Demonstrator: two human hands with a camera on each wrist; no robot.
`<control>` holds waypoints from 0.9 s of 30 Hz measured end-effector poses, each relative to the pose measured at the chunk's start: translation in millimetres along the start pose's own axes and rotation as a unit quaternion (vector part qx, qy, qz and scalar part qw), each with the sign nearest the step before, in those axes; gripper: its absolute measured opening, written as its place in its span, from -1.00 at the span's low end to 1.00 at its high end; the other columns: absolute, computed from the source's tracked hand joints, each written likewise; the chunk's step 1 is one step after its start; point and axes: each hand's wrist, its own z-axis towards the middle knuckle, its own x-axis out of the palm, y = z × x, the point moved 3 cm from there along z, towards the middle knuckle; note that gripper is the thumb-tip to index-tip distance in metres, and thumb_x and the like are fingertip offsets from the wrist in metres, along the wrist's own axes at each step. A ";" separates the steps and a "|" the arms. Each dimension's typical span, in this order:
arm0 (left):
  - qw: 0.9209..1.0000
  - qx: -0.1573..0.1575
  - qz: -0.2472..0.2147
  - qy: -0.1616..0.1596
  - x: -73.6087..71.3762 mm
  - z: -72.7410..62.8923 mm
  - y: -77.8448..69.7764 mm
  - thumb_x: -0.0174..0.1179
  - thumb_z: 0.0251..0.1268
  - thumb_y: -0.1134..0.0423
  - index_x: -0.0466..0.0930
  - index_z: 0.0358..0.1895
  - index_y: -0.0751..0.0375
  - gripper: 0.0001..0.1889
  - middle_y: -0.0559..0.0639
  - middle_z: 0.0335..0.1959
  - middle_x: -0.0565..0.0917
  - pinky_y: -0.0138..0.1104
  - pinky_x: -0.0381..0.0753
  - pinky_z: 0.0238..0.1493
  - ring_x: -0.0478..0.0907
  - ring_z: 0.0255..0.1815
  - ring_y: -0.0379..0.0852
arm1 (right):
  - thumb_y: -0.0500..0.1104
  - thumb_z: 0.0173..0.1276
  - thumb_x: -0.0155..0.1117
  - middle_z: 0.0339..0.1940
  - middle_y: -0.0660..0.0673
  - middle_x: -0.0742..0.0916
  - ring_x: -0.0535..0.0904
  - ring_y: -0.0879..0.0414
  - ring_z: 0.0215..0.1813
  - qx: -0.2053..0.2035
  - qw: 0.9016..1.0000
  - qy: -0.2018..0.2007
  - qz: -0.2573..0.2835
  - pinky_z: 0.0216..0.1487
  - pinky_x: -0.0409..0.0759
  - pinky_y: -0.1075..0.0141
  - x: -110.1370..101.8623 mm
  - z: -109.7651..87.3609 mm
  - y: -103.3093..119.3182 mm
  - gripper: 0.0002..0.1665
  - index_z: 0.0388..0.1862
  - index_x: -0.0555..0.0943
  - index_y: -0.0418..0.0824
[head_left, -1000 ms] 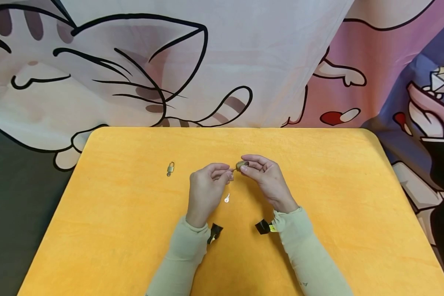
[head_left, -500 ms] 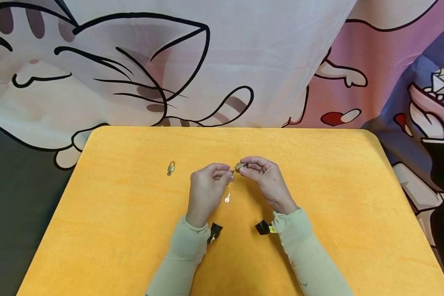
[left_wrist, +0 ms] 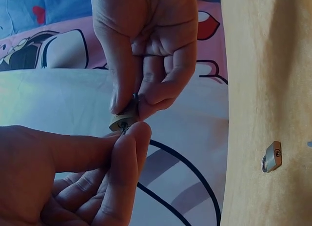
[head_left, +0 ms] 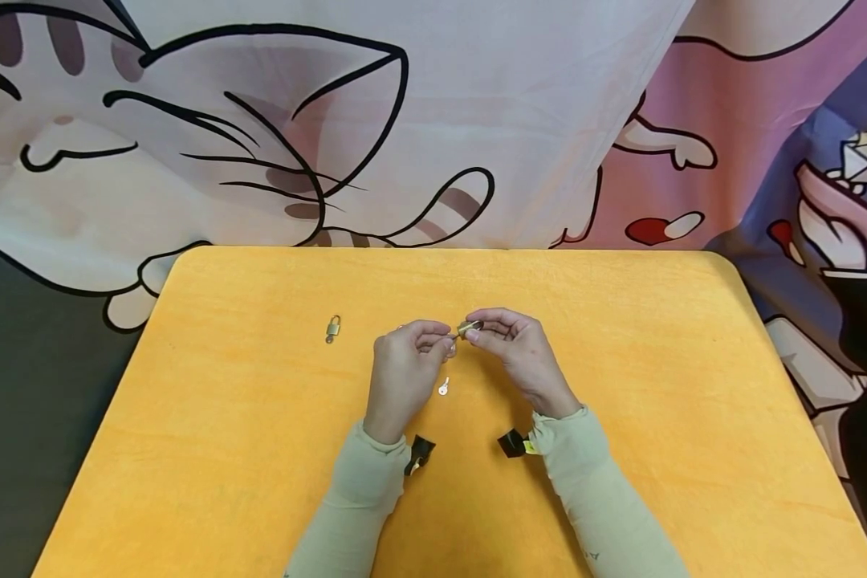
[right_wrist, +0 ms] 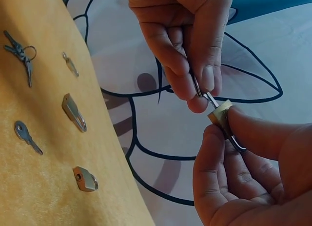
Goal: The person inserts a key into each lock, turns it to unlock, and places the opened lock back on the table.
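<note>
My right hand (head_left: 523, 357) holds a small brass padlock (right_wrist: 222, 113) between thumb and fingers, its shackle pointing back toward the palm. My left hand (head_left: 405, 369) pinches a silver key (right_wrist: 211, 99), whose blade meets the keyhole end of that padlock. How deep the blade sits cannot be told. Both hands are raised above the yellow table. A loose key (head_left: 444, 387) lies on the table below the fingertips. Another padlock (head_left: 333, 329) rests to the left, with a small metal piece at its lower end.
In the right wrist view, the table (right_wrist: 29, 187) also bears a ring of keys (right_wrist: 22, 55), a small metal piece (right_wrist: 70, 65), and padlocks, one (right_wrist: 74, 113) near the middle and another (right_wrist: 86, 179) lower down. A printed cloth (head_left: 535, 120) hangs behind the table.
The held padlock has dipped slightly and tilted, so more of its side and shackle shows. My right hand has shifted a little left and down; the left hand is nearly still.
</note>
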 end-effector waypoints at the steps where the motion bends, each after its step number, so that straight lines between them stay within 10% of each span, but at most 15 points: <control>1: 1.000 0.006 0.001 0.000 -0.3 0.2 0.2 0.36 0.27 0.42 0.74 -0.18 0.37 -0.89 0.03 -0.38 0.79 -0.42 0.68 -0.34 0.74 -0.40 -0.26 | -0.39 0.36 0.33 -0.20 -0.09 0.79 0.71 0.07 -0.10 0.002 1.000 0.000 -0.002 0.09 0.64 0.20 -0.3 -0.1 -0.3 -0.67 0.07 0.60 -0.52; 20: 0.998 0.043 -0.024 -0.037 -4.9 0.5 3.9 0.44 0.15 0.43 0.78 -0.37 0.35 -0.96 0.11 -0.19 0.79 -0.44 0.69 -0.35 0.76 -0.40 -0.23 | -0.36 0.39 0.32 -0.20 -0.05 0.80 0.72 0.08 -0.10 0.012 1.000 -0.027 0.002 0.08 0.65 0.24 -5.0 -0.7 3.0 -0.64 0.10 0.56 -0.54; 27: 0.989 0.115 0.073 -0.062 -6.1 0.3 1.1 0.46 0.09 0.37 0.76 -0.44 0.19 -0.94 -0.06 -0.26 0.81 -0.33 0.69 -0.31 0.74 -0.36 -0.16 | -0.35 0.41 0.30 -0.26 -0.03 0.80 0.74 0.10 -0.16 0.028 0.998 -0.034 0.035 0.02 0.67 0.26 -5.0 -0.8 3.0 -0.64 0.10 0.56 -0.54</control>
